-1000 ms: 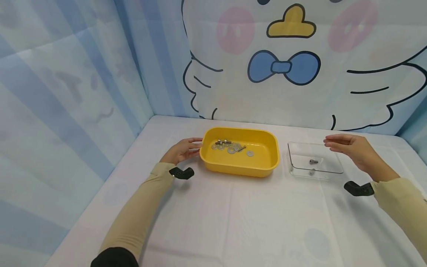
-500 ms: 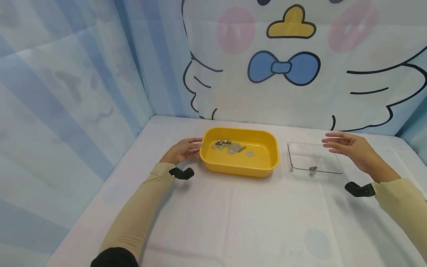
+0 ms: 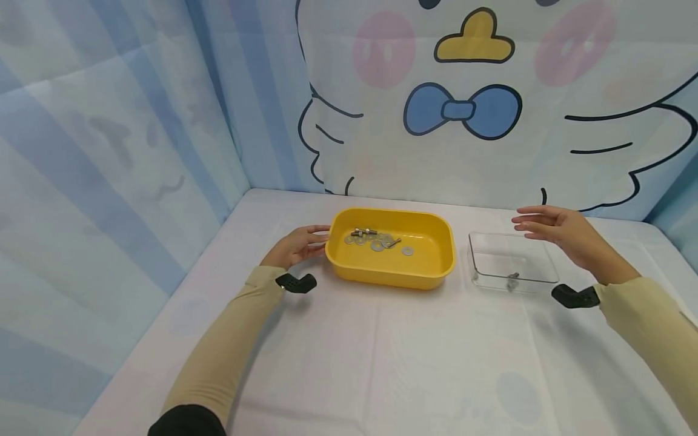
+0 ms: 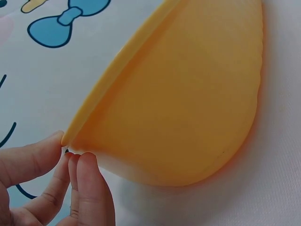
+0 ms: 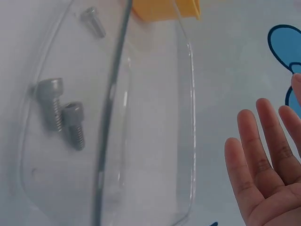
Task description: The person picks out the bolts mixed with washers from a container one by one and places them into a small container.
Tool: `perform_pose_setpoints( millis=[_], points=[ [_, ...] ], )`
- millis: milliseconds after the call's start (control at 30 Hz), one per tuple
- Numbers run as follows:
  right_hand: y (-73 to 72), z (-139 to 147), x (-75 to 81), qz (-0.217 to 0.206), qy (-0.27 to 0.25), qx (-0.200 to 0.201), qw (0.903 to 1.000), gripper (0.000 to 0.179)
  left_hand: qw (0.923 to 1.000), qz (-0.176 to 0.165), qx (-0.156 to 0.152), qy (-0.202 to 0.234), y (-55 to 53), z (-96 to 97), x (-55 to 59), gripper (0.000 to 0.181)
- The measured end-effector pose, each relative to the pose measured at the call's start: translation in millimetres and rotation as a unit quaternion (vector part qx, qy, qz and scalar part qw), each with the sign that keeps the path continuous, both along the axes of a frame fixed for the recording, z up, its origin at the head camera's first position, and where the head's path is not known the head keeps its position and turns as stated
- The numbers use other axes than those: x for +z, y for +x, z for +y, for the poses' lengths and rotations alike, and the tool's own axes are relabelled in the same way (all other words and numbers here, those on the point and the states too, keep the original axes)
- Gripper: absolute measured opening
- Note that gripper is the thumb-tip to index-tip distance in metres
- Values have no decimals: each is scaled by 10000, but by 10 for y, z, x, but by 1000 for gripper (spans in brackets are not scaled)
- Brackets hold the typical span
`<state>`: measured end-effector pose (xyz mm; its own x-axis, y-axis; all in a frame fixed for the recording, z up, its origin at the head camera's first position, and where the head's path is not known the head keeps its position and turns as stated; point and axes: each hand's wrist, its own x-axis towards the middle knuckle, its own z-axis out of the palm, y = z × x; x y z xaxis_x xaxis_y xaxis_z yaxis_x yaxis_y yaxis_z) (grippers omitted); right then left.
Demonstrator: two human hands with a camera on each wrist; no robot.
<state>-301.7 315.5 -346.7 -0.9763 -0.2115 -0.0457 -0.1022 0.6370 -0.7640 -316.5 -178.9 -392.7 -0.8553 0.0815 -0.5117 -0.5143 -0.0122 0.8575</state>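
My left hand (image 3: 294, 247) rests its fingertips against the left rim of a yellow plastic bin (image 3: 389, 277). Straight fingers meet the rim's corner in the left wrist view. Inside the bin lie several flat washers (image 3: 376, 246) and several bolts (image 3: 364, 232). To the right stands a clear plastic box (image 3: 491, 257). My right hand (image 3: 572, 236), fingers extended and holding nothing, hovers by its far right corner. The right wrist view shows two socket-head bolts (image 5: 74, 125) side by side in the box and a third bolt (image 5: 94, 22) apart, near the end facing the bin.
A white cloth (image 3: 425, 357) covers the table under both containers. Behind rises a printed cloth backdrop (image 3: 382, 157), and a pale blue curtain (image 3: 109, 200) hangs at the left. A black wrist mount (image 3: 297, 283) projects from the left sleeve.
In the clear box, one bolt has shifted toward the near wall, beside another bolt. My right hand has moved slightly left and up. The left hand and bin have stayed put.
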Motion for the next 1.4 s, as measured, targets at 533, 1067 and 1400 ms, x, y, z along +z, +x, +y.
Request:
perform_pose_setpoints(
  millis=[533, 1067, 1400],
  points=[
    [-213, -473, 222, 143, -50, 44, 9999, 62, 9965, 179, -338, -743, -3, 26, 106, 45],
    [-384, -1135, 322, -4, -710, 393, 9967, 55, 9972, -114, -421, -607, -54, 12, 99, 59],
    [-515, -1508, 174, -340, -1022, 630, 9922, 46, 9971, 18, -387, -647, -35, 31, 91, 56]
  ],
)
